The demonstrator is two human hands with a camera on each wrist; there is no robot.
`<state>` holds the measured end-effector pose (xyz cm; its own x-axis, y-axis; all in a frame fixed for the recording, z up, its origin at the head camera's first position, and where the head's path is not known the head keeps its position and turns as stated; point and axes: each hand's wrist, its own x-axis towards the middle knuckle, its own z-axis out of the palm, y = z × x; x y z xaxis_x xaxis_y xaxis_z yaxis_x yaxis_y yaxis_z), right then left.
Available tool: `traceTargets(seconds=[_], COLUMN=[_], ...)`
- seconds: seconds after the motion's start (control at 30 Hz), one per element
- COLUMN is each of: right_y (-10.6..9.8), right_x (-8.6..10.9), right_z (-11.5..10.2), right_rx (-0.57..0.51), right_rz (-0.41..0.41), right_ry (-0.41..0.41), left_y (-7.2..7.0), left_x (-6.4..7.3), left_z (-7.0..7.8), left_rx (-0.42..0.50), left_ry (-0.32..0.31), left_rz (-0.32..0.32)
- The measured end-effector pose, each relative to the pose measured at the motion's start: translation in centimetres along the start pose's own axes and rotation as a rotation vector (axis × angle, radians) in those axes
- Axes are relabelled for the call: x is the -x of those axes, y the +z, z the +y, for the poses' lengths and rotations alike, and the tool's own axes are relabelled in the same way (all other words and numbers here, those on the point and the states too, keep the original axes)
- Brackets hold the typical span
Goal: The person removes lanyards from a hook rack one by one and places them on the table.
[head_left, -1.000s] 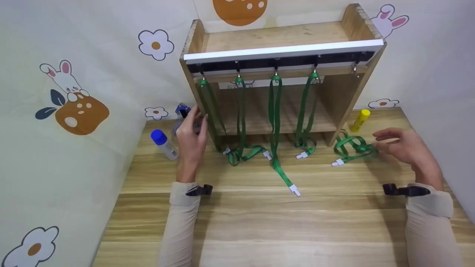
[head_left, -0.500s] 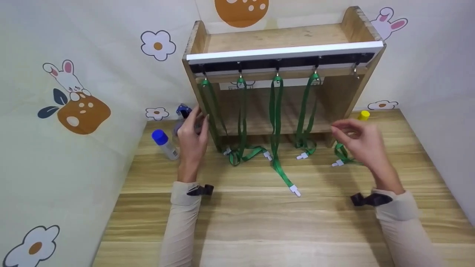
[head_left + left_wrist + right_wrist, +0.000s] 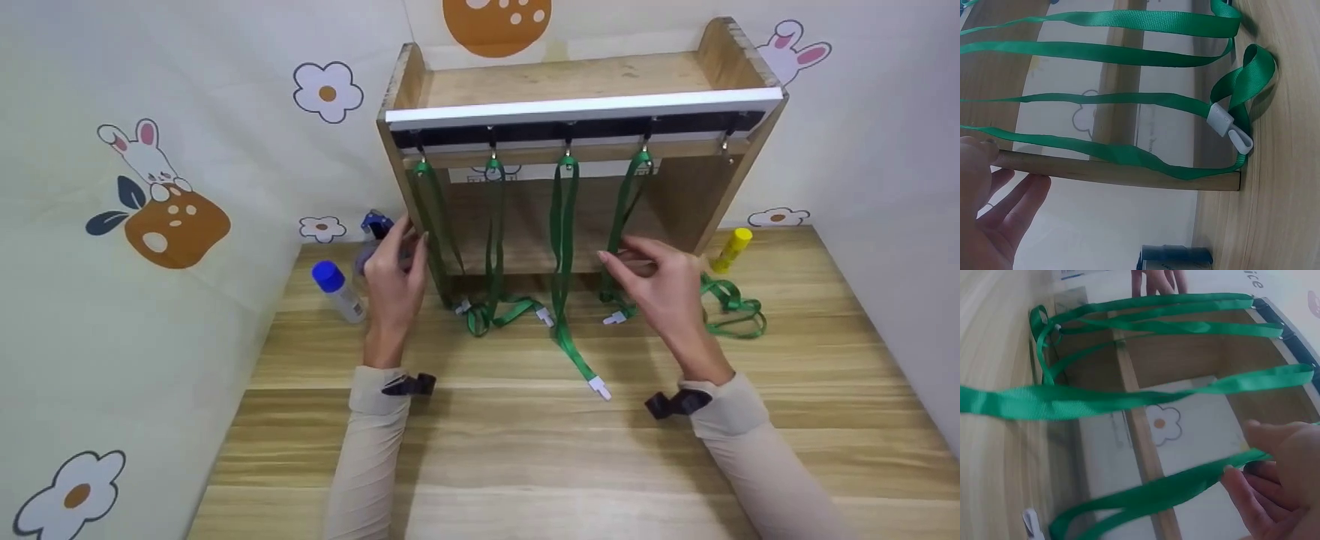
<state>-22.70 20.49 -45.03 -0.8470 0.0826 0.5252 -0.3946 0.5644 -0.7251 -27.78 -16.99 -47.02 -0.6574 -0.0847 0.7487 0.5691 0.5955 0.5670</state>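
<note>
My left hand [image 3: 394,274] grips the left side panel [image 3: 1100,171] of a small wooden rack [image 3: 585,120], thumb on one side and fingers on the other. Several green lanyards [image 3: 568,217] hang from hooks along the rack's front, their white clips on the table. At the rightmost hanging lanyard [image 3: 1168,489] is my right hand [image 3: 1280,481]; a fingertip appears to touch the strap, while thumb and fingers stand apart. In the head view this hand partly covers that strap's lower end. Another green lanyard [image 3: 731,304] lies loose on the table to the right.
The rightmost hook [image 3: 726,146] carries no lanyard. A yellow glue stick [image 3: 733,251] stands right of the rack. To its left are a blue-capped glue stick [image 3: 339,291] and a blue object [image 3: 376,223], mostly hidden by my hand. Patterned walls enclose the wooden table [image 3: 525,465].
My right hand has moved left from beside the loose lanyard to the rightmost hanging one. The left hand has stayed at the rack's side panel. The head view has shifted slightly.
</note>
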Motion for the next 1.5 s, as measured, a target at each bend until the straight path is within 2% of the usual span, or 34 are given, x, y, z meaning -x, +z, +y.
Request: traceTargets(seconds=[0.3,0.4,0.73,0.9,0.97,1.07,1.33,1.5], right_y=[0.0,-0.2,-0.8,-2.1,-3.0,-4.4,-7.7,-8.7], right_x=[-0.8,-1.0,-1.3,-1.7,-1.8,-1.6,-0.2,0.2], right_z=[0.6,0.7,0.9,0.4,0.2,0.1,1.1,2.4], right_rx=[-0.049,-0.054,-0.050,-0.105,-0.126,-0.129,-0.032,0.041], right_rz=[0.018,0.014,0.062,0.111,0.101,0.021,-0.369,-0.498], right_ry=[0.157,0.176,0.148,0.093,0.069,0.054,0.076,0.125], left_y=[0.0,0.0,0.1,0.1,0.0,0.0,0.0,0.1], left_x=[0.0,0.1,0.1,0.1,0.1,0.1,0.1,0.2], left_z=[0.0,0.0,-0.1,0.0,0.1,0.2,0.0,-0.1], left_rx=[-0.005,-0.008,0.015,0.011,0.008,0.005,-0.013,0.017], left_ry=[0.000,-0.005,-0.007,-0.027,-0.037,-0.049,-0.052,-0.051], left_rz=[-0.012,-0.012,0.010,0.000,-0.007,-0.012,-0.012,0.003])
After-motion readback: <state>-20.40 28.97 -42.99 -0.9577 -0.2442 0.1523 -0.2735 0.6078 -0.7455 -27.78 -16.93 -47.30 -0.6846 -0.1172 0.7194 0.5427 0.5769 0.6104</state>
